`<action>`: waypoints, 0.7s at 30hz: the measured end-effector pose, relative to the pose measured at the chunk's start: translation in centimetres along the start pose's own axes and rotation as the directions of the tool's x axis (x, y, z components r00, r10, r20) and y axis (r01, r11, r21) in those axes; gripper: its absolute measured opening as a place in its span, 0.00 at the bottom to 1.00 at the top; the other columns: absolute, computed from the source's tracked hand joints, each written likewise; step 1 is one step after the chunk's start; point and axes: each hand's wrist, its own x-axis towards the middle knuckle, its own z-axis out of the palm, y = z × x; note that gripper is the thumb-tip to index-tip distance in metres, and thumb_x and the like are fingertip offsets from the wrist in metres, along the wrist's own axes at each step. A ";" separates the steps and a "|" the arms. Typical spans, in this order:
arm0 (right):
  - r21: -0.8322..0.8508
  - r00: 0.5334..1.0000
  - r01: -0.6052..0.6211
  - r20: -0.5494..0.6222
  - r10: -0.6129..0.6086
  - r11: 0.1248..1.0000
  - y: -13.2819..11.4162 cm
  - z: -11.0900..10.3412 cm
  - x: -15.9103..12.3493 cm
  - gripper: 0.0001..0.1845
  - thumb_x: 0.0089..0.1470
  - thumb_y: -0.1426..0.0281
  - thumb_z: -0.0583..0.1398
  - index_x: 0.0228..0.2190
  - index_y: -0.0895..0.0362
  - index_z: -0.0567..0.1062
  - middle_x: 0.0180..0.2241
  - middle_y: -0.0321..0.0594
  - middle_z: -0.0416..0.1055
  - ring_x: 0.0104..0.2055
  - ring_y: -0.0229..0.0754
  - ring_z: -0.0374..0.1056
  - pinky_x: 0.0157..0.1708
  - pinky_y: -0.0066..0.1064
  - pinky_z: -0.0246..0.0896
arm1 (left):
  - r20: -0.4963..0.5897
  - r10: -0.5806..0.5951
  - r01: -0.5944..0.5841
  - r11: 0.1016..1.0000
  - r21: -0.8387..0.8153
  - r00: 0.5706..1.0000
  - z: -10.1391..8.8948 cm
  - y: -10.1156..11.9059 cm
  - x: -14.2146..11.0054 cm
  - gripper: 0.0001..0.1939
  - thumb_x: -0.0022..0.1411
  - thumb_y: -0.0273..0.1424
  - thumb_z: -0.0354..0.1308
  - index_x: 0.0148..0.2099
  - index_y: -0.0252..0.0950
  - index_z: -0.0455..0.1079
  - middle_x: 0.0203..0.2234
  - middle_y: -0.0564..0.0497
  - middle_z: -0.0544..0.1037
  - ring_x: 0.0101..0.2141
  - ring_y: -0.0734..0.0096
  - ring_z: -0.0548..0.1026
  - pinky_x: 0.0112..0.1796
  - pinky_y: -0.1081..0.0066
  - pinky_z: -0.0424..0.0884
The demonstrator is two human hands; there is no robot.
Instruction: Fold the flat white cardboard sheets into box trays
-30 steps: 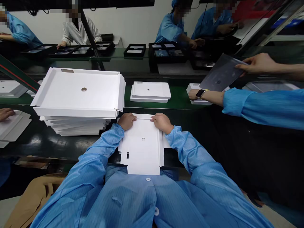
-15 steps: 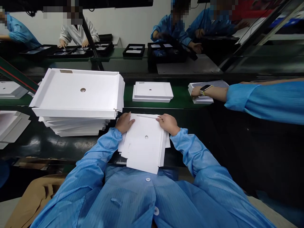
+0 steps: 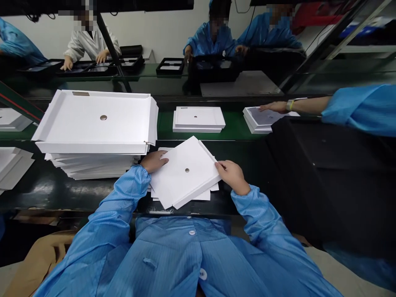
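A white cardboard tray insert [image 3: 182, 181] with a small round hole is turned at an angle in front of me, its folded edge standing up along the right. My left hand [image 3: 155, 161] grips its upper left side, thumb on top. On the right, my right hand [image 3: 232, 173] pinches the corner of the folded edge. Beneath it lie more flat white cardboard sheets [image 3: 202, 195], mostly hidden. Left of my hands rises a tall stack of white folded cardboard trays [image 3: 130, 119], the top one also with a round hole.
Beyond my hands, a green conveyor belt [image 3: 165, 126] carries white boxes [image 3: 204, 123]. A co-worker's hand [image 3: 275, 107] touches another white box [image 3: 256, 127] at right. A black container [image 3: 334, 173] stands at right. Across the line, people handle black trays [image 3: 170, 66].
The cardboard insert has turned from straight to slanted, its lower end swinging away from my body. My right hand has moved right and nearer me. The co-worker's dark sheet now lies on the box.
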 end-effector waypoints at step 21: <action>0.233 0.963 0.111 0.213 -0.162 0.966 -1.5 4.0 5.7 0.14 0.55 0.66 0.63 0.43 0.57 0.76 0.42 0.43 0.75 0.46 0.47 0.69 0.53 0.38 0.61 | 0.107 -0.020 0.010 0.995 0.097 0.994 0.3 -1.1 1.8 0.15 0.60 0.33 0.61 0.51 0.41 0.75 0.49 0.48 0.81 0.48 0.59 0.79 0.48 0.65 0.74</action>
